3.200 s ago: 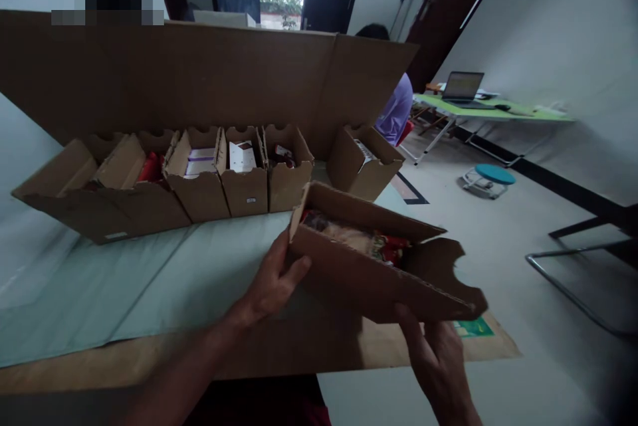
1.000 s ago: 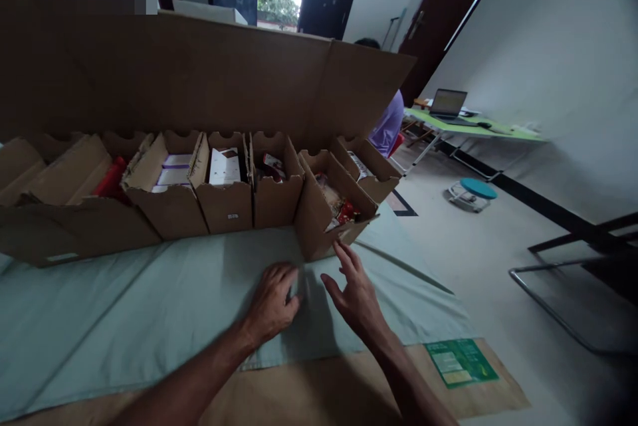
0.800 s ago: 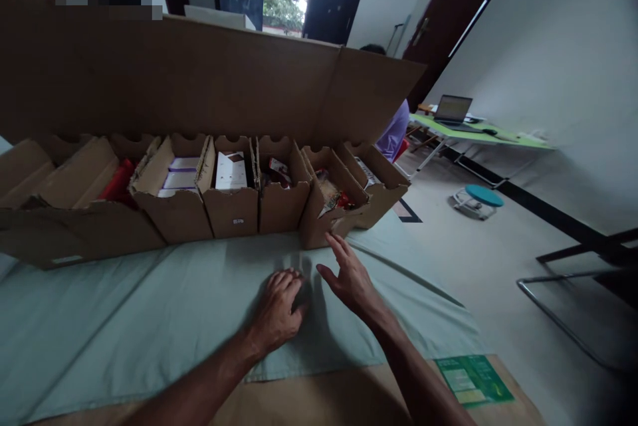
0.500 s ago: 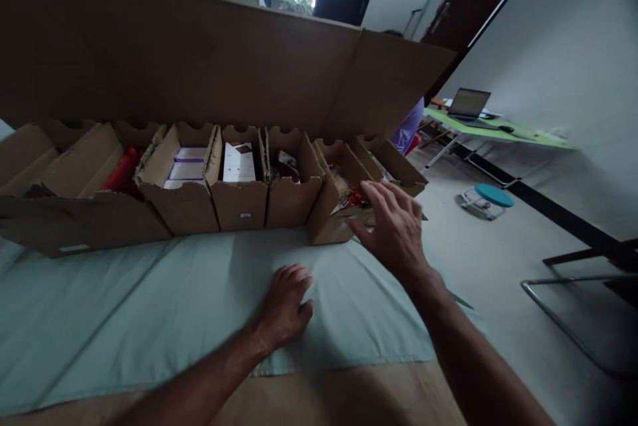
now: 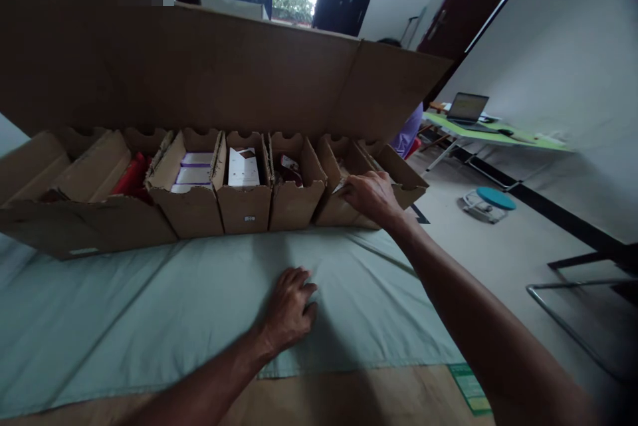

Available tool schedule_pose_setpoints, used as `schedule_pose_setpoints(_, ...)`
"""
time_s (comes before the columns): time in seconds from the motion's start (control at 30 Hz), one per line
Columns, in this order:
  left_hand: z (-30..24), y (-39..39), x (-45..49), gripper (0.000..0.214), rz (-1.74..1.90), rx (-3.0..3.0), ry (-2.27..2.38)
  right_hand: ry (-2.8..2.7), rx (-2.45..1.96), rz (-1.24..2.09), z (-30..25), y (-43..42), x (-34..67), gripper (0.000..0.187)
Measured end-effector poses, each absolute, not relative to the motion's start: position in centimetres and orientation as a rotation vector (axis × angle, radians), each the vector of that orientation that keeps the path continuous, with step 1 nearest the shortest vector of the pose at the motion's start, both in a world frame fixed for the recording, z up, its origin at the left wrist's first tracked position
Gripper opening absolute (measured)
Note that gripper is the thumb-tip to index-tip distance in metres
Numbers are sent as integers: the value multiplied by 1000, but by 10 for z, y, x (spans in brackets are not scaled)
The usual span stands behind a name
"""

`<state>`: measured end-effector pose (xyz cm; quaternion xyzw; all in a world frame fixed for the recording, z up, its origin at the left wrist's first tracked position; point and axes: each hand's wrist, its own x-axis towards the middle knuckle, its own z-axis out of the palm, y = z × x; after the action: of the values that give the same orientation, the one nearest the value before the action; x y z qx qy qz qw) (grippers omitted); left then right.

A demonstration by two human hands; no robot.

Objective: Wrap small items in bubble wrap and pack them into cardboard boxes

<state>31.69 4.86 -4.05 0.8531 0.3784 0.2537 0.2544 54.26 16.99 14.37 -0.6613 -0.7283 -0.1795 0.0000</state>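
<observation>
My right hand (image 5: 371, 197) is curled over the front rim of a narrow cardboard bin (image 5: 329, 210), second from the right in the row. It covers most of the bin's contents; a pale wrapper corner (image 5: 339, 185) pokes out beside the fingers. My left hand (image 5: 292, 303) rests on the pale green cloth (image 5: 199, 306), empty, fingers loosely bent and a little apart. Other bins hold a red packet (image 5: 133, 177), white boxes with purple edges (image 5: 194, 175), a white carton (image 5: 243, 168) and a dark red and white packet (image 5: 290, 170).
Behind the bins stands a tall cardboard panel (image 5: 224, 70). To the right are a green table (image 5: 528, 137) with a laptop (image 5: 467, 110), a blue-topped stool (image 5: 495, 198) and a metal chair frame (image 5: 563, 326). Part of a person in purple (image 5: 409, 133) shows behind the panel.
My right hand has moved left and closed over the bin's front rim. That bin now sits further back, more in line with the others. My left hand has barely moved.
</observation>
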Motion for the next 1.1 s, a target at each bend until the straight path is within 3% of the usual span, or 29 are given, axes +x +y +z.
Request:
schedule_pose_setpoints(0.13, -39, 48, 317, 35, 685, 2323, 1023, -2332, -2077, -551, 148, 166, 546, 23)
schedule_pose_setpoints(0.3, -36, 48, 318, 33, 706, 2329, 1013, -2220, -1806, -689, 168, 134, 514, 44)
schedule_pose_setpoints(0.43, -41, 48, 319, 28, 791, 2320, 981, -2302, -1801, -440, 174, 135, 466, 44)
schedule_pose_setpoints(0.7, -24, 63, 308, 31, 1566, 1735, 1164, -2310, -2061, -308, 159, 148, 444, 25)
schedule_pose_setpoints(1.0, 37, 48, 248, 43, 1681, 1276, 1177, -2269, -1395, -303, 141, -28, 521, 12)
schedule_pose_setpoints(1.1, 34, 42, 240, 51, 1529, 1331, 1133, -2056, -1531, -407, 126, -89, 557, 14)
